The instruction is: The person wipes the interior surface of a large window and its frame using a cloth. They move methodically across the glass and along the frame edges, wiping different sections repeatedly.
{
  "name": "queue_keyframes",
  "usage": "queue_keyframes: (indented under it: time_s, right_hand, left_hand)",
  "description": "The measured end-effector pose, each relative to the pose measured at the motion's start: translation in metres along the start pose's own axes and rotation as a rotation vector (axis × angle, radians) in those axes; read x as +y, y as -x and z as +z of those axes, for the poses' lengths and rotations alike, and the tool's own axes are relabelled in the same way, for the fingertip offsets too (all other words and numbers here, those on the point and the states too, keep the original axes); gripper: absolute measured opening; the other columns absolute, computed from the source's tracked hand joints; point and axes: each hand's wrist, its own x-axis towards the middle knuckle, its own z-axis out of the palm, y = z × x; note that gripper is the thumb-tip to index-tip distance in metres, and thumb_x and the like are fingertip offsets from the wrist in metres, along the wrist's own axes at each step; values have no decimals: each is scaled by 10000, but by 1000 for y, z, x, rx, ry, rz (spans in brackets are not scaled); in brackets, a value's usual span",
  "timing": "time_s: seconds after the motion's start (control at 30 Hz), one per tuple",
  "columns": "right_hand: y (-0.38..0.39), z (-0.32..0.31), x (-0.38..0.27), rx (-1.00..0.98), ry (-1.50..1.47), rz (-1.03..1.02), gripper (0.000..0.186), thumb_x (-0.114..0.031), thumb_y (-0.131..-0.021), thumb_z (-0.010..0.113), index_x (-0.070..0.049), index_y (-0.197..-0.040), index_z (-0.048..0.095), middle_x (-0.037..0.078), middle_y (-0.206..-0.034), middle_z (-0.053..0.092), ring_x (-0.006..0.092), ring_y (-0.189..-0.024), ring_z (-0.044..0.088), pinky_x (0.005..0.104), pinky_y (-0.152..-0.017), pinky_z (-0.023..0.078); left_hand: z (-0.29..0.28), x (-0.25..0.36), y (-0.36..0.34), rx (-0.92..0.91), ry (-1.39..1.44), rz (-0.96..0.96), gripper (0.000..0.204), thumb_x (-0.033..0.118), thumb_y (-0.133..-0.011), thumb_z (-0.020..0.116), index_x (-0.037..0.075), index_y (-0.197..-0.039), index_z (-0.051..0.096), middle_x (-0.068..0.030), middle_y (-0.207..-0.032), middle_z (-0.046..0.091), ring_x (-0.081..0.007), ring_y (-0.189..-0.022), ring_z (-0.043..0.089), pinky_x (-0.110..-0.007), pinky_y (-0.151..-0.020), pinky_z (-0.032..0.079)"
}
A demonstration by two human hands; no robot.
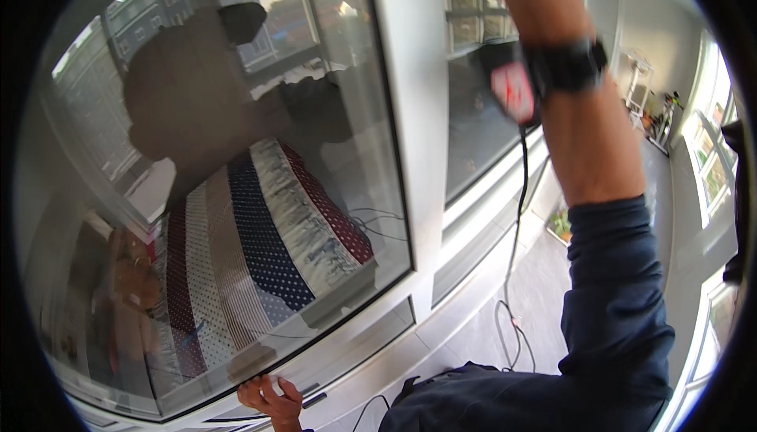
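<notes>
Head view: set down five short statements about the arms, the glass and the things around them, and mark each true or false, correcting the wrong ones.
1. The left hand is at the lower edge of the large glass pane. True.
2. The right arm is bare at the wrist. False: it wears a black band.
3. The cloth seen in the glass is plain white. False: it has broad, patterned stripes, some dark red and navy.
4. A dark cord hangs below the red-and-white object beside the right wrist. True.
5. The plant is left of the left hand in the picture. False: it is to the right, next to the navy sleeve.
</notes>
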Motion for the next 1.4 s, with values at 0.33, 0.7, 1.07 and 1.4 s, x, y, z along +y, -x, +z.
queue_keyframes:
  time_s: [0.33, 0.7, 1.07, 1.4]
  right_hand:
    - [301, -60, -261, -278, -385, 958, 80, -87, -915, 626, -10, -910, 604, 196, -886, 610, 399, -774, 589, 486, -681, 470]
    - [382, -85, -260, -619, -268, 838, 490, -83, -752, 778, -202, -1217, 684, 40, -1179, 662, 312, -1091, 628, 479, -1043, 422]
    - [480, -118, -153, -617, 224, 1030, 391, -83, -692, 723, 1, -1056, 606, 254, -1106, 619, 456, -1075, 565, 550, -991, 401]
    - [596, -180, 33, -1002, 737, 1247, 752, -195, -772, 675, 92, -1414, 410, 303, -1372, 500, 454, -1330, 429, 486, -1165, 264]
  left_hand:
    - [-4, 2, -4, -103, -101, 27, 394, 181, -1000, 569, -74, -1290, 493, -247, -1292, 472, -430, -1207, 440, -605, -1027, 328]
    - [-10, 23, -32, -20, -136, 33, 315, 250, -954, 642, -15, -1111, 574, -219, -1119, 572, -408, -1016, 563, -552, -871, 461]
    - [-18, 36, -41, -76, -168, 11, 291, 224, -952, 632, -18, -1087, 546, -229, -1132, 560, -417, -996, 552, -562, -872, 463]
    - [-23, 59, -53, -125, -276, -95, 387, 331, -995, 587, -21, -1155, 596, -217, -1149, 577, -406, -1051, 580, -528, -900, 497]
